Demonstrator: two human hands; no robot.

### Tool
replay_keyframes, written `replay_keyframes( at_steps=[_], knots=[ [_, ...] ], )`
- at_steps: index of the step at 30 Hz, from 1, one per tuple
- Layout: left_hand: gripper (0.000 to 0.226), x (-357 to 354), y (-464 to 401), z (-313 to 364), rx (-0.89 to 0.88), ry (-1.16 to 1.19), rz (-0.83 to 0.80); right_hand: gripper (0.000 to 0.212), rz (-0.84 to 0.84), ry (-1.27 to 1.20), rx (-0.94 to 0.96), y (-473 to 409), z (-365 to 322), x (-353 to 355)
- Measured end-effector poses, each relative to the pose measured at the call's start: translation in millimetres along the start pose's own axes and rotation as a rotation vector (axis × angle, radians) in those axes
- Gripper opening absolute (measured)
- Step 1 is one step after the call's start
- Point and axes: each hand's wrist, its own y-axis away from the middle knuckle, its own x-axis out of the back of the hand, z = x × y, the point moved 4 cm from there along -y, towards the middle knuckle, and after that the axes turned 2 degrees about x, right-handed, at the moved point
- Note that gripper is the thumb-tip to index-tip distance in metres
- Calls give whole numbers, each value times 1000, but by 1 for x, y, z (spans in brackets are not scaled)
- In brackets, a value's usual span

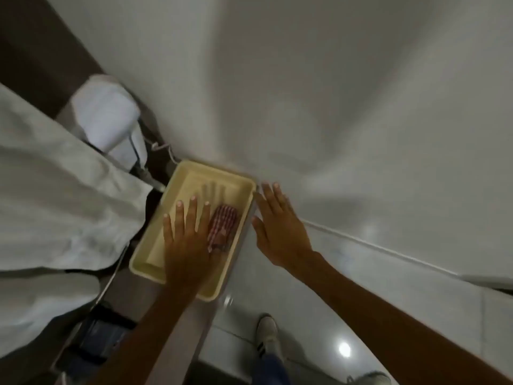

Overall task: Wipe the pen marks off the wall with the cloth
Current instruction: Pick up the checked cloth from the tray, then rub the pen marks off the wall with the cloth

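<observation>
Domestic bedroom, by appearance; bed with pale rumpled sheet (55, 195) at left; dark wooden headboard (36, 59) behind; white pillow (105, 118) against plain white wall (305, 79); glossy white floor tiles (388, 287) below; blur limits detail.

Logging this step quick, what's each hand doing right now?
Left hand: open, flat over the cream plastic tray, holding nothing.
Right hand: open, empty.
Red checked cloth: ungrasped.

I see a dim, soft, motion-blurred view with muted colours. A bright spot of glare (344, 349) sits on the glossy floor tiles (388, 287). Soft fan-shaped shadows spread over the wall (305, 79). Straight lines bow towards the wide-angle edges.
</observation>
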Motion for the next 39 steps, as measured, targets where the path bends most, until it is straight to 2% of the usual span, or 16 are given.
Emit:
replay_keyframes(
  at_steps=[3,6,10,13,15,19,22,25,28,30,35,39],
  knots=[
    [79,-75,-5,-52,39,-30,-115,59,-178,-149,17,-42,-3,-88],
    [82,-137,-7,-81,35,-44,-163,63,-309,-271,-63,-83,-4,-168],
    [79,-194,-4,-106,112,-16,-150,101,-287,-88,-249,-122,4,-259],
    [70,-213,6,-115,182,-1,-121,105,-190,-38,-314,-127,3,-303],
    [69,-216,12,-119,202,4,-132,101,-130,-14,-261,-128,2,-316],
    [70,-196,23,-113,260,39,-121,101,-175,10,-229,-135,1,-299],
    [69,-168,33,-87,258,76,1,98,-191,-130,-135,-131,-4,-253],
    [69,-152,50,-46,207,90,95,96,5,-258,70,-91,3,-198],
    [70,-157,74,4,146,57,105,94,139,-302,91,-20,47,-166],
    [73,-172,92,41,116,74,55,98,103,-278,17,33,95,-168],
    [80,-238,135,132,-10,69,-151,100,-78,-259,-358,170,232,-214],
    [81,-309,167,190,-123,75,-286,102,-175,-201,-500,260,320,-256]
  ],
)
